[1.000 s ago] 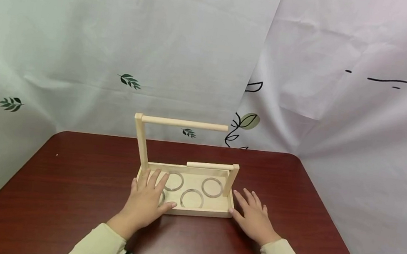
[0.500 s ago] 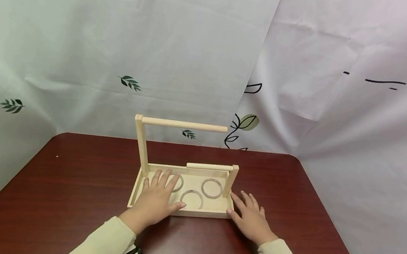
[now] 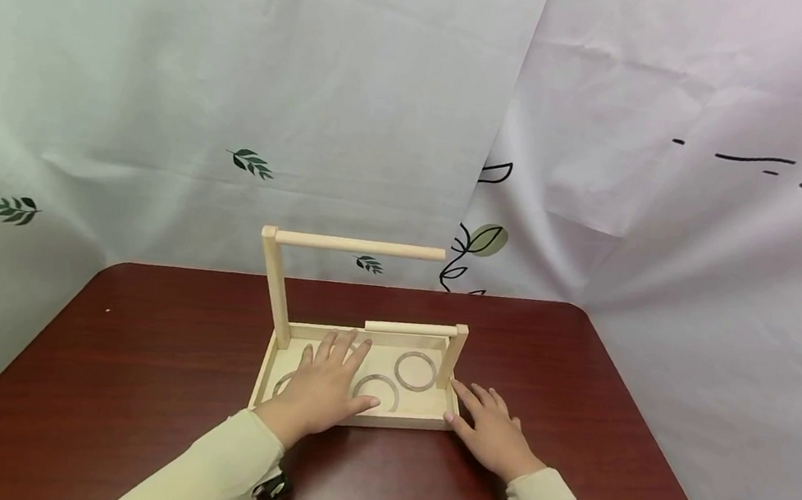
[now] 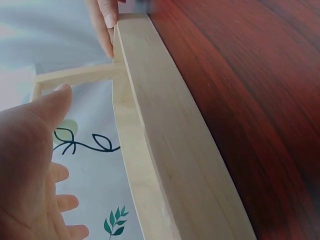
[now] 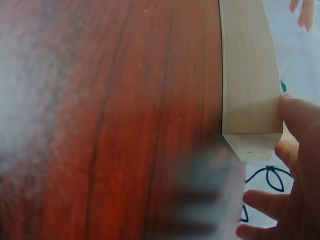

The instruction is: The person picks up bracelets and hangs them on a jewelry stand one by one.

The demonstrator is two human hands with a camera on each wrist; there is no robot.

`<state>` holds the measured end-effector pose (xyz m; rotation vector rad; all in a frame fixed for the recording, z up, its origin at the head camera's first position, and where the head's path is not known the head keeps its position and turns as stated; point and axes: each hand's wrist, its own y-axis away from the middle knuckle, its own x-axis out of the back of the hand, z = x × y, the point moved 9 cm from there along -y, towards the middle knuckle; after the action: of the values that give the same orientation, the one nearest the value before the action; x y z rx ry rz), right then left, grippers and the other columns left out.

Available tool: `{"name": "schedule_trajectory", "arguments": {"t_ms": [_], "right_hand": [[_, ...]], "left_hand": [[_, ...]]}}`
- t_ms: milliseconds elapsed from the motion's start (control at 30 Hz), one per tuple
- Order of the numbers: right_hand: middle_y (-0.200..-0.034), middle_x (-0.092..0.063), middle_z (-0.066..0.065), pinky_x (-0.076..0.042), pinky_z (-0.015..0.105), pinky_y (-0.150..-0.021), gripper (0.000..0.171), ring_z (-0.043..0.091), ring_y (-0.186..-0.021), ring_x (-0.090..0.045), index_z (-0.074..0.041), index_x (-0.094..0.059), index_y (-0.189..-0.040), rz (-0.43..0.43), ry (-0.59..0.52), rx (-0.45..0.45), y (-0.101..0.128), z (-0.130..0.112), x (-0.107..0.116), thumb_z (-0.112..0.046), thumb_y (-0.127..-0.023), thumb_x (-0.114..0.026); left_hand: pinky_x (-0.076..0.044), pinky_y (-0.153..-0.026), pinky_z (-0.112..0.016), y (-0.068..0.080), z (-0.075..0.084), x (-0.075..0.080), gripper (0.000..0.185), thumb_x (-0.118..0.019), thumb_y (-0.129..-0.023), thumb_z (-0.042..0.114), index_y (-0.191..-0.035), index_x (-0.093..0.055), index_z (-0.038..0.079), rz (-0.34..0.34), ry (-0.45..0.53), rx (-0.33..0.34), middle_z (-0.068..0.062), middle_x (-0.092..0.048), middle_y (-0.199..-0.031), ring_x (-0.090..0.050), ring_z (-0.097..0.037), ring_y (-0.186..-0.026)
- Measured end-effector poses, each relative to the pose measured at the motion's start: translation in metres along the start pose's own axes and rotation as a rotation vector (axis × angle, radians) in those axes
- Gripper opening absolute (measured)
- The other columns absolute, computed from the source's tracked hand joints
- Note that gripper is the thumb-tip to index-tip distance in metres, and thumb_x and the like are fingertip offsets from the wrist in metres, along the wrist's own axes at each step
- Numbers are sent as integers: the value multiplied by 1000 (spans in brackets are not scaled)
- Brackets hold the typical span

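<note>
A light wooden tray (image 3: 411,422) stands on the dark red table (image 3: 159,354). It has a tall post with a dowel (image 3: 360,244) at the left and a short post (image 3: 454,355) at the right. Metal rings lie on its floor, one at the back right (image 3: 415,371) and one in the middle (image 3: 377,392). A third ring (image 3: 284,383) peeks out left of my left hand (image 3: 330,378), which lies flat inside the tray with straight fingers. My right hand (image 3: 488,429) rests flat on the table, fingertips against the tray's right end. The right wrist view shows the thumb (image 5: 302,130) at the tray's corner (image 5: 247,75).
White printed cloth (image 3: 388,100) hangs close behind the table and at both sides. In the left wrist view the tray's front wall (image 4: 165,150) runs along the bare tabletop (image 4: 260,100). Bare table surface lies left, right and in front of the tray.
My left hand has slid right across the tray floor, uncovering a ring at the left and covering the back-left one. The right hand stays at the tray's right end.
</note>
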<state>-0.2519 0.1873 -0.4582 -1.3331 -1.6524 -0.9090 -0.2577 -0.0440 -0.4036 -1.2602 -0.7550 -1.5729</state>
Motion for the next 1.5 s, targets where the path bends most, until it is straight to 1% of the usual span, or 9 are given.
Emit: {"name": "schedule_trajectory", "arguments": {"t_ms": [233, 467, 667, 767, 900, 1033, 1267, 1367, 1500], "right_hand": [[-139, -49, 16, -31, 76, -89, 59, 42, -133, -39, -25, -43, -147, -34, -15, -14, 0, 3, -3, -49, -94, -55], [-141, -48, 17, -30, 77, -89, 59, 47, -134, -35, -23, -42, -148, -43, -36, -10, 0, 2, -6, -47, -95, -54], [-141, -47, 17, -27, 80, -88, 59, 49, -134, -33, -24, -41, -148, -45, -41, -15, 0, 0, -8, -48, -95, -54], [-141, -47, 18, -27, 80, -88, 59, 48, -135, -33, -23, -42, -148, -47, -52, -19, 0, 0, -9, -47, -95, -54], [-141, -47, 18, -26, 80, -88, 59, 48, -135, -32, -23, -41, -148, -52, -64, -25, 1, 0, -9, -47, -95, -54], [-142, -46, 18, -26, 81, -87, 59, 49, -135, -31, -23, -41, -148, -55, -70, -25, 1, 2, -9, -48, -96, -53], [-142, -46, 17, -25, 81, -87, 60, 49, -136, -30, -24, -40, -148, -60, -70, -29, 0, 5, -9, -50, -96, -52], [-142, -45, 17, -24, 81, -87, 60, 49, -136, -30, -24, -40, -148, -64, -69, -29, 0, 5, -9, -49, -96, -52], [-142, -46, 18, -24, 81, -87, 59, 50, -135, -31, -24, -40, -148, -65, -67, -27, 0, 4, -8, -48, -96, -53]], "left_hand": [[-27, -103, -65, -7, 11, -1, 81, -66, -85, 52, -146, -39, 6, -12, 32, -47, -21, -32, -150, -27, -46, -137], [-26, -104, -64, -14, 16, -6, 82, -64, -85, 55, -148, -38, 10, -67, 46, -40, -17, -31, -152, -26, -44, -138], [-27, -104, -64, -21, 15, -14, 82, -67, -85, 52, -148, -37, 8, -101, 110, -29, -19, -33, -150, -27, -44, -138], [-28, -104, -64, -27, 15, -19, 83, -66, -85, 53, -148, -37, 8, -124, 122, -25, -20, -34, -149, -26, -42, -139], [-31, -104, -61, -34, 16, -24, 85, -65, -84, 55, -149, -36, 7, -140, 123, -28, -21, -35, -149, -27, -41, -139], [-30, -106, -58, -40, 18, -26, 86, -66, -84, 54, -148, -36, 5, -150, 136, -29, -21, -34, -150, -28, -41, -139], [-30, -106, -59, -48, 23, -30, 85, -68, -84, 50, -148, -35, 4, -178, 175, -21, -22, -33, -150, -27, -43, -139], [-31, -106, -58, -52, 24, -33, 86, -69, -83, 51, -148, -36, 5, -185, 166, -14, -21, -34, -150, -28, -42, -139], [-32, -106, -57, -57, 28, -34, 86, -71, -81, 50, -147, -38, 5, -189, 138, -25, -21, -37, -148, -31, -41, -138]]}}
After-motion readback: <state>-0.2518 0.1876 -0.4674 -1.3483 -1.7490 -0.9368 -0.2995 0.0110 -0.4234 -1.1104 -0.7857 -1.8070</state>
